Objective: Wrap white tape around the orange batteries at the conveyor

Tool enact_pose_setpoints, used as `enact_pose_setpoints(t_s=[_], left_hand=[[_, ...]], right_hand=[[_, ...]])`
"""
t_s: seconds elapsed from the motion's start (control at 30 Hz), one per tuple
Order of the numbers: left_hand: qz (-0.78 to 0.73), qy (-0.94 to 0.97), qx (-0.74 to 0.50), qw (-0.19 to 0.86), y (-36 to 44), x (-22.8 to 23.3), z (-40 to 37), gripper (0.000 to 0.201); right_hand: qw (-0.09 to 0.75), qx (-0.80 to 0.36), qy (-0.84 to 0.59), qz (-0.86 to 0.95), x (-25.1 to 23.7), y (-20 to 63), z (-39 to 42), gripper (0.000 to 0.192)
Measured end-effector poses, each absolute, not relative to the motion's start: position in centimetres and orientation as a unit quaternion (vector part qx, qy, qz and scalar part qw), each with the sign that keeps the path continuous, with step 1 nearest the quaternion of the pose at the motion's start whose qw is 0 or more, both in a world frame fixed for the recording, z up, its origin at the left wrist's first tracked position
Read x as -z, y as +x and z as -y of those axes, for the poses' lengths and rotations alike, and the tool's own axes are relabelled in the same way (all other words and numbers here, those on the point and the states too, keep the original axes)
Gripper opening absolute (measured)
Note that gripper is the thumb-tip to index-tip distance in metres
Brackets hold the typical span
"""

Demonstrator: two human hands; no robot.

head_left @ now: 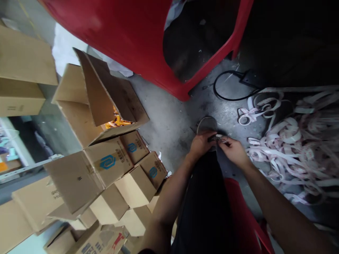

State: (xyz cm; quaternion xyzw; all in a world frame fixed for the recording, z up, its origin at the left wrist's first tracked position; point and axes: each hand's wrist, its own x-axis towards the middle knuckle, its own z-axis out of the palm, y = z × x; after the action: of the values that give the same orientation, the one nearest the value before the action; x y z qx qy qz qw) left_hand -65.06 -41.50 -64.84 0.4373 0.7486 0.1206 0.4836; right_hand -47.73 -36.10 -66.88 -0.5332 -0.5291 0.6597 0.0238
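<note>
My left hand (201, 144) and my right hand (233, 150) meet low down, just in front of my shoe (207, 124) and the dark trouser leg (206, 190). The fingers of both are closed in a pinch around a small whitish piece (220, 137); its kind is too small and blurred to make out. Part of the shoe is hidden behind my left hand. To the right of my right hand, a tangled heap of white printed tape (288, 141) spreads over the floor.
A red plastic chair (119, 38) stands ahead. On the left is an open cardboard box (79, 120) with orange-wrapped pieces (118, 121), above several stacked cartons (135, 187). A black cable (215, 86) loops on the grey floor (169, 120). Red plastic (243, 211) shows beside my leg.
</note>
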Motion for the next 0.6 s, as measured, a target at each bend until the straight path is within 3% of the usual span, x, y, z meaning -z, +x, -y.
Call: enact_pose_setpoints(t_s=[0.2, 0.37, 0.6], left_hand=[[-0.712, 0.463, -0.207, 0.485, -65.8, 66.1, 40.8, 0.018], [-0.685, 0.478, -0.234, 0.497, -66.2, 66.0, 40.4, 0.032], [-0.697, 0.419, -0.246, 0.528, -66.2, 65.8, 41.6, 0.022]], right_hand=[[0.038, -0.715, -0.522, 0.464, 68.4, -48.5, 35.0, 0.03], [0.052, -0.717, -0.507, 0.475, 68.8, -48.5, 34.7, 0.035], [0.057, -0.619, -0.545, 0.563, 67.9, -47.5, 35.0, 0.03]])
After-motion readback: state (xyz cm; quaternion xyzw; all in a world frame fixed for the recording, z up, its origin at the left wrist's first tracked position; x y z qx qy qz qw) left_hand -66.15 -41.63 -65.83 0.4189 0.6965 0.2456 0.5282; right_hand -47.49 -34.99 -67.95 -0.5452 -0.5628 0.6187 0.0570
